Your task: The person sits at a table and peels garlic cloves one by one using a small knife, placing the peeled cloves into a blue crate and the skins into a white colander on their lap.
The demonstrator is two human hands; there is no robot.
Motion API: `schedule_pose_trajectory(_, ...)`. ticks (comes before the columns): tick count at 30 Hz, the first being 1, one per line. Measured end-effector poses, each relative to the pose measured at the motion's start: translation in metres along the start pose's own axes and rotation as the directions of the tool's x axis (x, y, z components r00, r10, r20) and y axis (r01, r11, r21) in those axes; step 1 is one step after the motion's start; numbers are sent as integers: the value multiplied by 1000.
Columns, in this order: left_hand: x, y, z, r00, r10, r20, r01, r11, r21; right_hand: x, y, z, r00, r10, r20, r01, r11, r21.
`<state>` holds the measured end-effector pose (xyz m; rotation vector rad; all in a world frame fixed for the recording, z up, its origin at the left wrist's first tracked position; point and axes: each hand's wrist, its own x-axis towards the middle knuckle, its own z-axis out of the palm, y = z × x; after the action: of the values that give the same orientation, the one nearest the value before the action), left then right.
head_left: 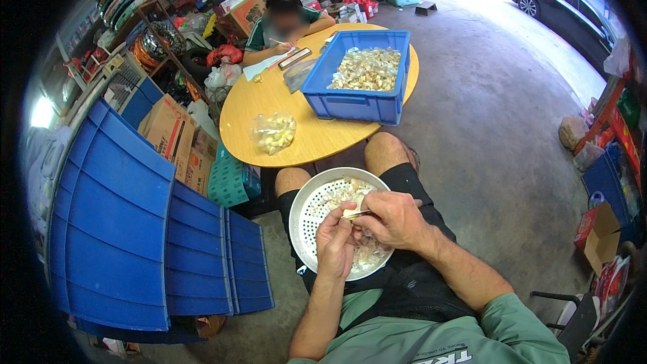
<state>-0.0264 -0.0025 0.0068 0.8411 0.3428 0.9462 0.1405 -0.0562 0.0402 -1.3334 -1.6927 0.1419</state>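
Observation:
A round perforated metal colander (301, 210) rests on my lap, filled with pale small pieces that look like garlic cloves. Over it my left hand (335, 243) pinches one of the pale pieces between its fingers. My right hand (394, 219) grips a thin small knife (355, 214) whose blade points left at the piece in my left hand. Both hands meet above the middle of the colander.
A round yellow table (249, 104) ahead carries a blue crate (354, 104) of pale pieces and a clear bag (273, 133) of them. Another person sits at its far side. Blue stacked panels (135, 229) and cardboard boxes (168, 128) stand left; a dark car (559, 7) stands far right.

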Motion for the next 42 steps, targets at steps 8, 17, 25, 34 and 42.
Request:
schedule_pose_trajectory(8, 0, -3, 0, 1000, 21, 0, -21, 1000, -3, 0, -2, -2, 1000, 19, 14, -19, 1000, 22)
schedule_pose_trajectory(17, 1, -3, -1, 999, 37, 9, -37, 999, -32, -1, 0, 0, 1000, 28, -1, -28, 998, 51)
schedule_pose_trajectory(25, 2, -5, -5, 998, 67, -4, -67, 997, -37, -3, 6, 3, 998, 68, 10, -69, 980, 188)
schedule_pose_trajectory(34, 3, -2, -4, 997, 73, -14, -73, 997, -18, -3, 5, 6, 997, 66, -36, -61, 991, 119)
schedule_pose_trajectory(42, 4, -5, -8, 996, 90, -5, -90, 993, 74, -1, -1, -2, 1000, 19, 4, -19, 997, 70)
